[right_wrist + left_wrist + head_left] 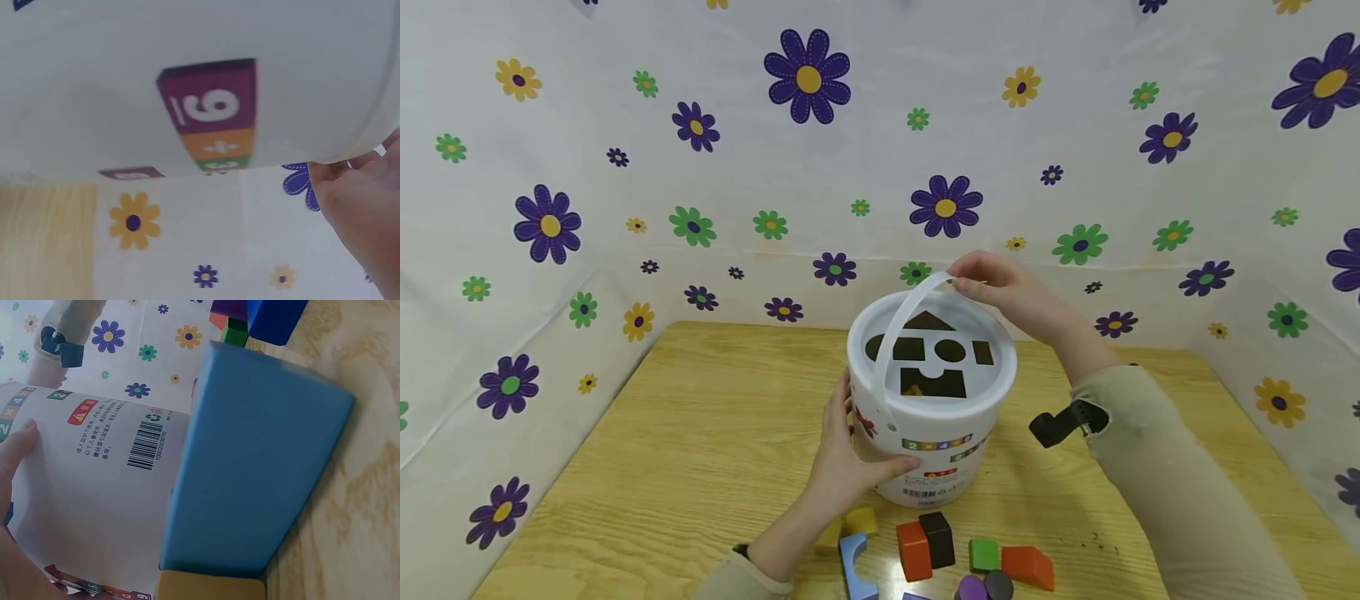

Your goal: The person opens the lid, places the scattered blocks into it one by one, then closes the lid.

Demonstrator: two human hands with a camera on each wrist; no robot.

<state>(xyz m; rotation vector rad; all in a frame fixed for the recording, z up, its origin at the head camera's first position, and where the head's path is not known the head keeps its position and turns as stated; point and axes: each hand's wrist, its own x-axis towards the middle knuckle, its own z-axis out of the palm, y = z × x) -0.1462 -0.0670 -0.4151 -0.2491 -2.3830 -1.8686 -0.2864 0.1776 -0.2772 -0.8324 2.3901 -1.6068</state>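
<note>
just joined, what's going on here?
A person has both hands on a white shape-sorter bucket at a wooden table. The left hand holds its side, and the right hand grips the raised white handle. The shape-cutout lid is on. Loose blocks lie on the table nearest the person, among them a blue arch block, a black block, a green block and a purple cylinder.
</note>
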